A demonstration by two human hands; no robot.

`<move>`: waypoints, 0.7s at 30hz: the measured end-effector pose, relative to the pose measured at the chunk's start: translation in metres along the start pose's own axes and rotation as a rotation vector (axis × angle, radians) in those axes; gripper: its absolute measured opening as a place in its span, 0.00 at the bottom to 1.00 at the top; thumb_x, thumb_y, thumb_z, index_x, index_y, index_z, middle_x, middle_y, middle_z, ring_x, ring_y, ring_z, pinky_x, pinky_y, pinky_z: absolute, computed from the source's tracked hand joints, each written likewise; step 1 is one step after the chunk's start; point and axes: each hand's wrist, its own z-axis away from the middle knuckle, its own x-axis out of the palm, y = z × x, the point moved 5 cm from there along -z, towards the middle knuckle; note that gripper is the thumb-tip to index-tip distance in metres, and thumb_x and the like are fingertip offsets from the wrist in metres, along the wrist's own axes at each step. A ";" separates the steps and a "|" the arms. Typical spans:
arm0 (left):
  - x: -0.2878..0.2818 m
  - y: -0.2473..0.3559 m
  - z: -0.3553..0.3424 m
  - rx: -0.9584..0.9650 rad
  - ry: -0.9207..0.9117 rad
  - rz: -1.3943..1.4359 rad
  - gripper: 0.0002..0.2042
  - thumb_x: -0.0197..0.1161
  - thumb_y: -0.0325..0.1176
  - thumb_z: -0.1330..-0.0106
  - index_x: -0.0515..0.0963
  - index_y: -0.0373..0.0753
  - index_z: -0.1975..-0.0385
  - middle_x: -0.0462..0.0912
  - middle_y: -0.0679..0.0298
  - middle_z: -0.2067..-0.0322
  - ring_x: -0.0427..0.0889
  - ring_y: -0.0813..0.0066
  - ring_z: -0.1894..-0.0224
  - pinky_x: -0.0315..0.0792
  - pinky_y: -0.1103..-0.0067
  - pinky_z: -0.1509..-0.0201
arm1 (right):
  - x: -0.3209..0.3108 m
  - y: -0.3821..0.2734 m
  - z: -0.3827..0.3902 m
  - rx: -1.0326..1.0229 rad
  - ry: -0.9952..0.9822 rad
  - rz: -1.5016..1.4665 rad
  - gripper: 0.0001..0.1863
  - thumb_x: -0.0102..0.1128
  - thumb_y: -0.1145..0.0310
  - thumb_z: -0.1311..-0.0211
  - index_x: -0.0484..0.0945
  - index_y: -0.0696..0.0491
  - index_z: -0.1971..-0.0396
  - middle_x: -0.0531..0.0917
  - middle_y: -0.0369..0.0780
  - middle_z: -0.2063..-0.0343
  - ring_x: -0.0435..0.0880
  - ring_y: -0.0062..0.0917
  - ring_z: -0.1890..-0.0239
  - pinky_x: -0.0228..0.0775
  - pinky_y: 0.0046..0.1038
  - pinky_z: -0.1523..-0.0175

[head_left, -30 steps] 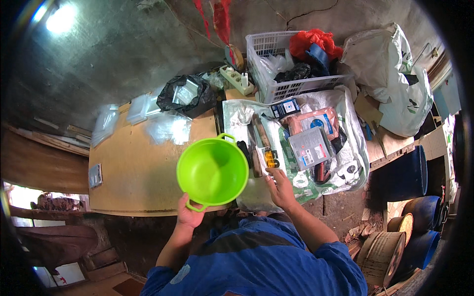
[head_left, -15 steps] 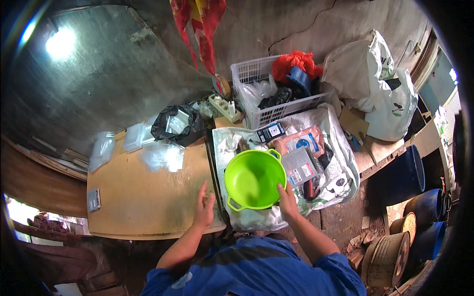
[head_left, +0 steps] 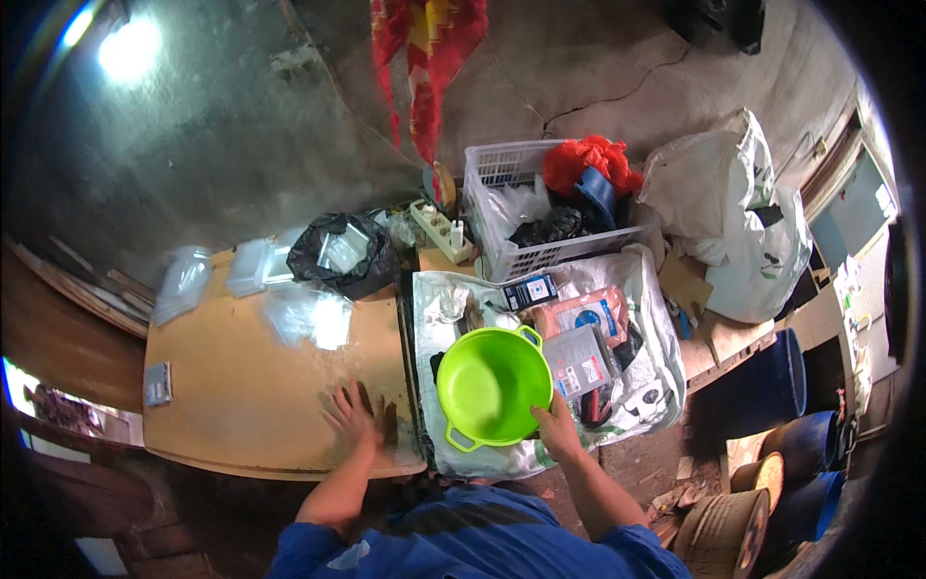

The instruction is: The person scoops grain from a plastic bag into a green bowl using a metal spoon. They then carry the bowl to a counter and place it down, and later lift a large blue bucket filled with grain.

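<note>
A bright green plastic basin with two loop handles sits over the white sack on the right part of the work surface. Its inside holds nothing that I can see. My right hand grips the basin's right rim, with the thumb over the edge. My left hand is spread, palm down, at the wooden table left of the basin, fingers apart and holding nothing. Beside the basin lie a grey flat package, a pink package and a small dark blue box.
Clear plastic bags and a black bag lie at the table's back. Behind the sack stand a power strip and a white crate with a red bag. Large white sacks and blue drums are on the right.
My left hand has moved left and spread out over the wooden table. The basin stays in my right hand. The whole view has shifted a little.
</note>
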 end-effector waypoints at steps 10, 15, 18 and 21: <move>-0.017 0.016 -0.001 -0.057 -0.074 0.038 0.42 0.53 0.63 0.34 0.48 0.51 0.23 0.43 0.51 0.24 0.32 0.50 0.21 0.23 0.46 0.24 | -0.010 -0.024 -0.027 -0.051 0.125 0.186 0.20 0.48 0.65 0.27 0.70 0.59 0.42 0.80 0.42 0.55 0.81 0.26 0.57 0.78 0.24 0.67; -0.023 0.018 -0.003 -0.037 -0.064 0.013 0.43 0.55 0.61 0.35 0.48 0.51 0.23 0.42 0.50 0.24 0.32 0.49 0.21 0.23 0.44 0.25 | -0.030 -0.059 -0.026 -0.066 0.229 0.400 0.25 0.54 0.60 0.28 0.71 0.62 0.40 0.81 0.49 0.54 0.81 0.32 0.52 0.72 0.33 0.47; -0.024 0.018 -0.003 -0.031 -0.064 0.045 0.44 0.55 0.61 0.36 0.48 0.50 0.23 0.42 0.50 0.24 0.32 0.48 0.21 0.23 0.44 0.25 | -0.040 -0.101 -0.041 -0.402 0.394 0.642 0.26 0.58 0.60 0.30 0.71 0.62 0.40 0.80 0.52 0.51 0.81 0.38 0.50 0.72 0.36 0.44; -0.024 0.018 -0.003 -0.030 -0.073 0.064 0.44 0.56 0.61 0.36 0.49 0.50 0.23 0.42 0.50 0.24 0.32 0.48 0.21 0.23 0.44 0.25 | -0.046 -0.159 -0.078 -0.795 0.482 0.786 0.27 0.62 0.63 0.33 0.71 0.62 0.40 0.79 0.54 0.49 0.80 0.44 0.47 0.71 0.38 0.42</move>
